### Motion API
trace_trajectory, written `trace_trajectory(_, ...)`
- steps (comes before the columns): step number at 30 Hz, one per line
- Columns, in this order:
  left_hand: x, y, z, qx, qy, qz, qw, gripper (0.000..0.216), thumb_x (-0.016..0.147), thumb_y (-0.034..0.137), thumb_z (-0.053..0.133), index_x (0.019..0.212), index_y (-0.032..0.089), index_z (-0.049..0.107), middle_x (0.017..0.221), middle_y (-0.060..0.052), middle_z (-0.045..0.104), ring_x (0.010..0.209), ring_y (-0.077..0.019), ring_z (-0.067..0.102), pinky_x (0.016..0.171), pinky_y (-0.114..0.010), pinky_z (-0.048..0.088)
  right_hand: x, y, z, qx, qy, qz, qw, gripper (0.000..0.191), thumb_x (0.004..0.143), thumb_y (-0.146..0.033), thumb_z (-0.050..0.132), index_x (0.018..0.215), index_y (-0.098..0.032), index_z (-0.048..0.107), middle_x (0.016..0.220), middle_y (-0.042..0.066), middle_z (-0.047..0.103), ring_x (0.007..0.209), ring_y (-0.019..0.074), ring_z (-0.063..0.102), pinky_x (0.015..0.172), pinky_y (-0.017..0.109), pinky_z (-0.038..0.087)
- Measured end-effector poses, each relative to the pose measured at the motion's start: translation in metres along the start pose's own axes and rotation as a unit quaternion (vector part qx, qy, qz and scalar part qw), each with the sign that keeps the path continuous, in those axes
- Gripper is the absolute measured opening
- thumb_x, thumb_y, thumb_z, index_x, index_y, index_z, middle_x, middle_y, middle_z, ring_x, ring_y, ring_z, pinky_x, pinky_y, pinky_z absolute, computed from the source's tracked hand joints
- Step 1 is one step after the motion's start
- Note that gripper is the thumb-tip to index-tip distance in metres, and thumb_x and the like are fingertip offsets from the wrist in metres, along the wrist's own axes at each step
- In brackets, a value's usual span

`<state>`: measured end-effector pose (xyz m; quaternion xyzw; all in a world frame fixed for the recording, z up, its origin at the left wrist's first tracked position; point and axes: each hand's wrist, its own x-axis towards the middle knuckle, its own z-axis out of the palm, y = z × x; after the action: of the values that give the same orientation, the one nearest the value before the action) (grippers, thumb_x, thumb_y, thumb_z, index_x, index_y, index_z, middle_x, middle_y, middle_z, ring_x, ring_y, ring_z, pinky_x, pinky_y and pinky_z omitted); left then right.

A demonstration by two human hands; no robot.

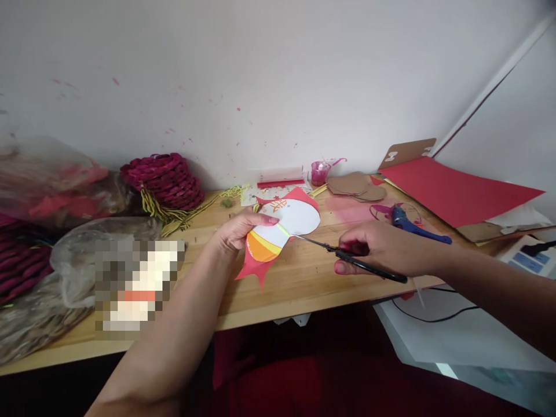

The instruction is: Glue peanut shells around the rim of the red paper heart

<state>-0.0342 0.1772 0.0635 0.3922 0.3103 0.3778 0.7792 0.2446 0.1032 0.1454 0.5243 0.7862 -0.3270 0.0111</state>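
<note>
My left hand pinches a white paper cut-out with a yellow and orange band at its lower end. Red paper with jagged points shows behind the cut-out, above and below. In my right hand is a pair of scissors with black handles. The scissors' blades point left and reach the lower right edge of the cut-out, at its narrow middle. Whether the blades are apart is too fine to tell. Both hands are above the wooden table.
A blue glue gun lies right of my right hand. Behind are brown cardboard pieces, a pink-stained cup and a red sheet. Left stand a magenta braided coil and plastic bags. A black cable hangs below the table edge.
</note>
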Motion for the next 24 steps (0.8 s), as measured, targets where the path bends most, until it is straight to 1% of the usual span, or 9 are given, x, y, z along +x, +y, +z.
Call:
trace_trajectory(3,0.002,-0.005,-0.003,0.007,-0.019,-0.017,1.0,0.054,0.061,0.004,0.077,0.115,0.004,0.071,0.089,-0.018,0.079,0.073,-0.0279,0.077,0.079,-0.036,0.063,0.002,0.001,-0.002,-0.024,-0.019,-0.017,0.999,0.048,0.075,-0.062,0.073,0.061,-0.021,0.051,0.058,-0.005,0.044,0.054,0.0111,0.039,0.048,0.027,0.025)
trace_trajectory(5,0.003,-0.007,-0.005,0.015,-0.02,-0.029,0.999,0.053,0.062,0.005,0.076,0.115,0.004,0.071,0.088,-0.018,0.079,0.07,-0.0268,0.076,0.076,-0.035,0.063,0.002,0.001,-0.004,-0.041,-0.028,-0.003,0.999,0.048,0.074,-0.062,0.073,0.06,-0.021,0.051,0.058,-0.005,0.044,0.053,0.0109,0.039,0.047,0.026,0.025)
trace_trajectory(9,0.003,-0.007,-0.008,0.03,-0.031,-0.053,0.998,0.047,0.065,0.007,0.075,0.112,0.003,0.072,0.078,-0.017,0.078,0.065,-0.0244,0.074,0.071,-0.032,0.061,0.003,0.0,-0.008,-0.078,-0.032,0.019,0.996,0.051,0.072,-0.063,0.074,0.058,-0.021,0.049,0.056,-0.005,0.045,0.052,0.011,0.04,0.046,0.026,0.026)
trace_trajectory(12,0.003,-0.005,-0.008,0.032,-0.041,-0.047,0.998,0.049,0.064,0.007,0.075,0.113,0.003,0.072,0.076,-0.015,0.078,0.064,-0.0237,0.074,0.069,-0.031,0.061,0.005,-0.001,-0.011,-0.093,-0.042,0.023,0.995,0.054,0.073,-0.066,0.071,0.058,-0.021,0.047,0.057,-0.005,0.044,0.052,0.011,0.04,0.046,0.027,0.026)
trace_trajectory(14,0.003,-0.005,-0.007,0.03,-0.045,-0.039,0.998,0.053,0.062,0.007,0.077,0.114,0.004,0.071,0.078,-0.016,0.078,0.065,-0.0241,0.074,0.068,-0.031,0.061,0.007,0.0,-0.014,-0.096,-0.05,0.028,0.994,0.055,0.073,-0.068,0.07,0.058,-0.021,0.048,0.057,-0.004,0.044,0.052,0.0108,0.039,0.046,0.027,0.026)
trace_trajectory(16,0.003,-0.005,-0.007,0.033,-0.043,-0.038,0.998,0.056,0.06,0.008,0.077,0.116,0.004,0.07,0.083,-0.017,0.078,0.069,-0.026,0.075,0.07,-0.033,0.061,0.009,0.0,-0.015,-0.098,-0.052,0.032,0.993,0.055,0.073,-0.069,0.07,0.058,-0.02,0.049,0.057,-0.004,0.044,0.052,0.0107,0.039,0.046,0.027,0.026)
trace_trajectory(19,0.003,-0.005,-0.006,0.039,-0.025,-0.031,0.998,0.062,0.058,0.007,0.078,0.119,0.005,0.069,0.091,-0.019,0.078,0.08,-0.0307,0.077,0.077,-0.037,0.062,0.009,-0.003,-0.016,-0.1,-0.056,0.03,0.993,0.056,0.071,-0.068,0.072,0.055,-0.02,0.048,0.054,-0.004,0.042,0.05,0.0104,0.037,0.045,0.027,0.024)
trace_trajectory(22,0.002,-0.004,-0.005,0.038,-0.006,-0.013,0.999,0.061,0.058,0.004,0.077,0.119,0.007,0.069,0.096,-0.019,0.078,0.09,-0.0338,0.076,0.084,-0.041,0.061,0.009,-0.004,-0.016,-0.096,-0.056,0.02,0.994,0.057,0.07,-0.066,0.075,0.052,-0.02,0.045,0.051,-0.004,0.039,0.047,0.0098,0.034,0.044,0.028,0.022)
trace_trajectory(24,0.001,-0.004,-0.003,0.04,0.001,-0.014,0.999,0.06,0.059,0.002,0.075,0.118,0.008,0.069,0.097,-0.019,0.078,0.094,-0.0344,0.076,0.086,-0.042,0.061,0.01,-0.004,-0.015,-0.094,-0.047,0.018,0.994,0.057,0.07,-0.066,0.075,0.052,-0.02,0.047,0.051,-0.003,0.042,0.047,0.01,0.035,0.043,0.028,0.022)
